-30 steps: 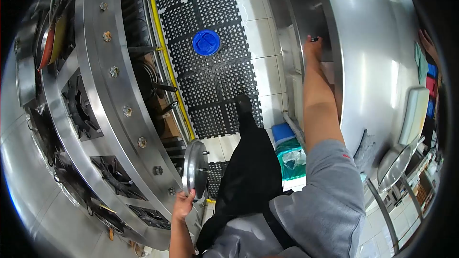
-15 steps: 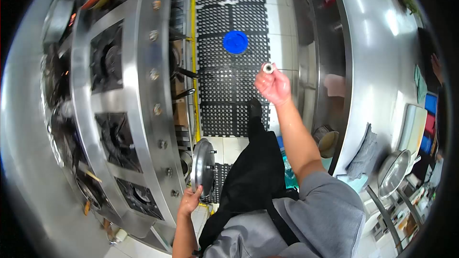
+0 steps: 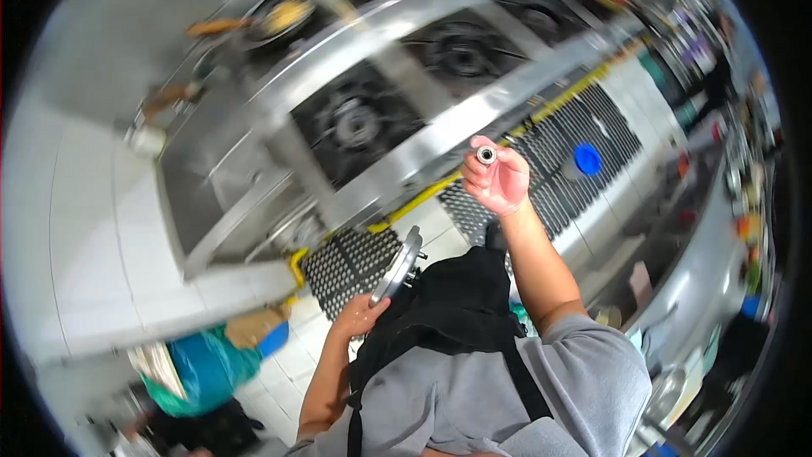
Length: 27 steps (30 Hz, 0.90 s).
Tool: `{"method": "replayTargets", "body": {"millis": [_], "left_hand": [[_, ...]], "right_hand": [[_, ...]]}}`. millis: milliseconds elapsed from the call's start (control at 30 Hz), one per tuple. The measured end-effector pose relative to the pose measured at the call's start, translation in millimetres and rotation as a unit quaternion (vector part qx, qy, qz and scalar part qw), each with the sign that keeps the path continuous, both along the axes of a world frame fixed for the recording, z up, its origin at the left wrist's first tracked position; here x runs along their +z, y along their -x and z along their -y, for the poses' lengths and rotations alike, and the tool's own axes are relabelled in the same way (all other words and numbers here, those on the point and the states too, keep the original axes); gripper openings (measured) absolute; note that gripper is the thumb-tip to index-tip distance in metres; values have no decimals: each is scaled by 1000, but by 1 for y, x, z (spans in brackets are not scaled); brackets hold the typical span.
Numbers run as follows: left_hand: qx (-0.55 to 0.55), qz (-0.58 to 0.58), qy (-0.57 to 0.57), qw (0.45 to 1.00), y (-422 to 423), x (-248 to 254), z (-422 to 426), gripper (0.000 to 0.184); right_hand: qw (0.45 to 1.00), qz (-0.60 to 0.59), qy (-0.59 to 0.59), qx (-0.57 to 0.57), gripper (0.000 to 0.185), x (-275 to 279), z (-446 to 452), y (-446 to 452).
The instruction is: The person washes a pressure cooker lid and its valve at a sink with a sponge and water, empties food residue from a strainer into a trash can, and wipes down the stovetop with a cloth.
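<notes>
Low on my left side, my left hand (image 3: 362, 316) is closed on the edge of a round metal lid (image 3: 397, 266). The lid is seen nearly edge-on, with small fittings sticking out of one face; it looks like a pressure cooker lid. Raised in front of me, my right hand (image 3: 502, 184) has its fingers closed around a small round metal piece (image 3: 485, 155) with a dark hole in its end. Beyond both hands runs a steel stove whose nearest burner (image 3: 355, 123) has nothing on it.
A frying pan (image 3: 286, 19) with yellowish food stands at the back of the stove. A blue-lidded container (image 3: 586, 160) is on the black perforated mat (image 3: 550, 178). A teal plastic bag (image 3: 203, 368) lies at lower left. A steel counter (image 3: 702, 275) runs along the right.
My view has swung left toward the stove, bringing the corner and bags into sight. Both hands keep hold of the lid and the small metal piece; the lid now shows more edge-on.
</notes>
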<state>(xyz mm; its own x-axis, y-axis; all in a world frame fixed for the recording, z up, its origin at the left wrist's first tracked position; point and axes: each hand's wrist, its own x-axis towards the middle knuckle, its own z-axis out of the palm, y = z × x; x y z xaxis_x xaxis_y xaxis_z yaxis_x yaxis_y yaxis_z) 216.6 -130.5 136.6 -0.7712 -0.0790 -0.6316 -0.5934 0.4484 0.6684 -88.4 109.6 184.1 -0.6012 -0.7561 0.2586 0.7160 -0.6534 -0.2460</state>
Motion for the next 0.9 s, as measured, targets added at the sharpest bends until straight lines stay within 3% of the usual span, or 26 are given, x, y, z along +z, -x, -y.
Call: {"method": "replayTargets", "body": {"millis": [333, 400, 467, 600, 667, 900], "left_hand": [[261, -10, 21, 965, -175, 13, 134, 44], [334, -22, 26, 942, -194, 17, 151, 39], [396, -38, -43, 916, -215, 18, 172, 38], [411, -3, 23, 911, -261, 6, 217, 38], [466, 11, 38, 884, -289, -19, 233, 40], [595, 60, 10, 802, -354, -29, 248, 41]], "right_hand": [[958, -12, 21, 287, 28, 40, 269, -82], [956, -51, 13, 290, 22, 40, 311, -88], [949, -55, 15, 309, 18, 43, 350, -92], [949, -74, -82, 295, 17, 41, 431, -92], [944, -81, -163, 276, 16, 41, 477, -84], [903, -119, -335, 241, 19, 32, 636, -62]]}}
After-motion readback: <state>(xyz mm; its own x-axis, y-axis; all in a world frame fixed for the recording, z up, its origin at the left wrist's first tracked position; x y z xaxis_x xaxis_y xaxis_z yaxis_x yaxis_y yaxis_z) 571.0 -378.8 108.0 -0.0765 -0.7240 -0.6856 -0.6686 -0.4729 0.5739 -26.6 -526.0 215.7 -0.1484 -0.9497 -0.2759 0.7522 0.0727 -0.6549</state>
